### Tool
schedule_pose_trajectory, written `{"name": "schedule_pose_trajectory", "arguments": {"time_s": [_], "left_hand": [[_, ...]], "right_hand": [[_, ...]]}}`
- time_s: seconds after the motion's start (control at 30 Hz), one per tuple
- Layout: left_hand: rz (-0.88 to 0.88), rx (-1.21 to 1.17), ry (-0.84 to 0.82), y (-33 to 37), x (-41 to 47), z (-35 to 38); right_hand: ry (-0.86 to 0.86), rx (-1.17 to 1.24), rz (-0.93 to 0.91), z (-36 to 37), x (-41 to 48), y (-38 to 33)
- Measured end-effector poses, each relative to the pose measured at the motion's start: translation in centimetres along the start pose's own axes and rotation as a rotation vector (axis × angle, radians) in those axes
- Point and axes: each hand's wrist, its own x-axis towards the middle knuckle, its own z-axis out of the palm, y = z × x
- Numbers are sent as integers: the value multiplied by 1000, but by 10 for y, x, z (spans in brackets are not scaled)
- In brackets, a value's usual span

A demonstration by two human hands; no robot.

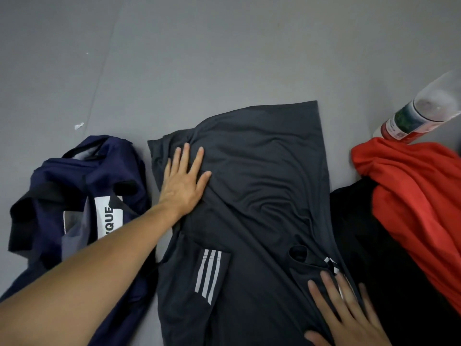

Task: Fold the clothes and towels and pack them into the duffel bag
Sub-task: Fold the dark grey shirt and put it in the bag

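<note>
We see a dark grey shirt (249, 183) spread on the grey floor (224, 46), centre of view, with its sleeves folded inward. Three white stripes (208, 273) show on the near-left sleeve.

Left hand (183, 179): flat, fingers straight and slightly spread, palm pressing the shirt's far-left part near the edge.

Right hand (349, 315): also flat, fingers extended, resting on the shirt's near-right edge just beside a second striped sleeve. Neither hand grips the cloth.

The navy duffel bag (74, 186) lies slumped just left of the shirt, partly under the left forearm. It carries a white label with black letters.

To the right, a red garment (411, 196) is heaped over a black garment (374, 258), which lies against the shirt's right edge. A clear plastic bottle (421, 113) lies tilted at the red garment's far end. A small white scrap (79, 126) sits on the floor beyond the bag.
</note>
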Motion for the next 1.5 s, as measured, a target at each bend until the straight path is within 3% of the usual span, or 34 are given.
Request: {"name": "schedule_pose_trajectory", "arguments": {"time_s": [0.17,0.3,0.4,0.53,0.67,0.8,0.87,0.97,1.13,1.5], "left_hand": [[-171,75,-115,-7,1,-20],[156,124,66,40,-75,-21],[436,152,23,72,-180,17],[255,175,-76,46,-281,64],[179,160,-141,30,-320,63],[203,89,-47,51,-300,45],[295,9,32,79,-275,30],[322,-201,43,145,-233,17],[-170,-559,-123,215,-184,8],[-66,-722,-284,211,-180,0]], "right_hand": [[-50,165,23,-23,-5,-5],[-129,219,39,-36,-7,-1],[-156,212,72,-39,-17,-1],[-230,179,102,-40,-36,3],[-249,247,105,-54,-47,-2],[68,456,283,-65,-22,-8],[132,485,314,-74,-2,-10],[34,512,401,-76,16,-4],[-30,639,531,-69,32,3],[118,1081,569,-108,3,8]]}}
